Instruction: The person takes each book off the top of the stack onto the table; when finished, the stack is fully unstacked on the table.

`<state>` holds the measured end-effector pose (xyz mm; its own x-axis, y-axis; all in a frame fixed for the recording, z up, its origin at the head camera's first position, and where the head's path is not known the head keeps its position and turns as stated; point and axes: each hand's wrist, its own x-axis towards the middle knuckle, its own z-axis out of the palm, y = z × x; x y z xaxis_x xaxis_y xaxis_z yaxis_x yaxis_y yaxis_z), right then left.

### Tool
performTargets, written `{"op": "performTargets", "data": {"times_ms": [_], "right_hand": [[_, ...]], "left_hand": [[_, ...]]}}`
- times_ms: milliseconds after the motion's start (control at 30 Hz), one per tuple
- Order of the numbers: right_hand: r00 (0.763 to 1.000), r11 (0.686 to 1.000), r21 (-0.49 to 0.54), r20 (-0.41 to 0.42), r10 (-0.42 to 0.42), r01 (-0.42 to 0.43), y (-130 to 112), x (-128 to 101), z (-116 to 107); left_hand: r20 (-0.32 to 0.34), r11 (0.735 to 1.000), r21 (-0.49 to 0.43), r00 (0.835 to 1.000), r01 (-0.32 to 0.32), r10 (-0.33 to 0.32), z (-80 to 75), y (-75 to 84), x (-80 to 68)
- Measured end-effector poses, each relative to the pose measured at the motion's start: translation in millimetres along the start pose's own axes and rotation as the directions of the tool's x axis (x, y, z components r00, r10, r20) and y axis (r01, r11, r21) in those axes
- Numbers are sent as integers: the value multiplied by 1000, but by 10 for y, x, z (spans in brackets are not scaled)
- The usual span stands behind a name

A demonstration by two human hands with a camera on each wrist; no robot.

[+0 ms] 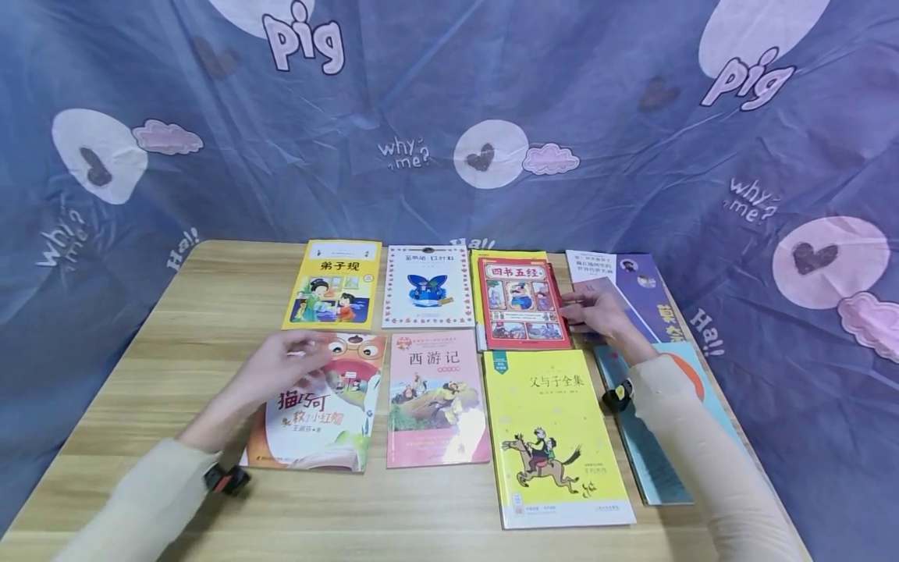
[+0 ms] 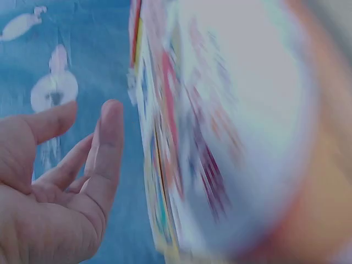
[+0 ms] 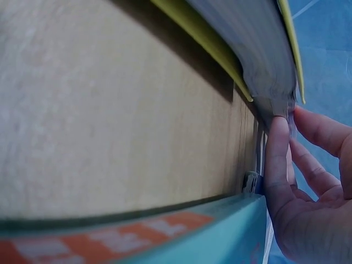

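Glossy yellow book point(image 1: 558, 437) flat; left hand point(image 1: 284, 363) relaxed; right hand point(image 1: 600, 316) touches red book point(image 1: 523, 303)

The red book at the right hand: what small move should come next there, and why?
Probably the right hand should curl its fingertips under the edge of the red book and lift it slightly. They already touch that edge, and the book lies on a yellow book, so it is likely easy to raise. The left hand hovers open over the cat book.
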<state>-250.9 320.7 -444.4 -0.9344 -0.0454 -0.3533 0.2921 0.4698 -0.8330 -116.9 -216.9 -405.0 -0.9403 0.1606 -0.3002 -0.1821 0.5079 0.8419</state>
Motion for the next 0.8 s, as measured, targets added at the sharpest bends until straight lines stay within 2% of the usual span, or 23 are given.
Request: {"op": "performTargets", "data": {"times_ms": [167,333,400,600,800], "right_hand": [[1000,1000,10,17,-8,8,7,-4,-13],[1000,1000,10,11,1,-2,1,-18,-6],[1000,1000,14,5,7,-7,-2,-19,-1],[1000,1000,10,5,3,-3,-3,-20,0],[1000,1000,12,9,10,-10,-3,-4,10]], "left_hand": [[39,989,-142,999,-28,34,329,192,432],[71,969,-246,997,-15,34,662,361,763],[83,955,-297,996,8,18,792,420,884],[119,920,-392,992,16,34,1157,568,1192],[128,897,-441,991,18,43,1469,695,1418]]}}
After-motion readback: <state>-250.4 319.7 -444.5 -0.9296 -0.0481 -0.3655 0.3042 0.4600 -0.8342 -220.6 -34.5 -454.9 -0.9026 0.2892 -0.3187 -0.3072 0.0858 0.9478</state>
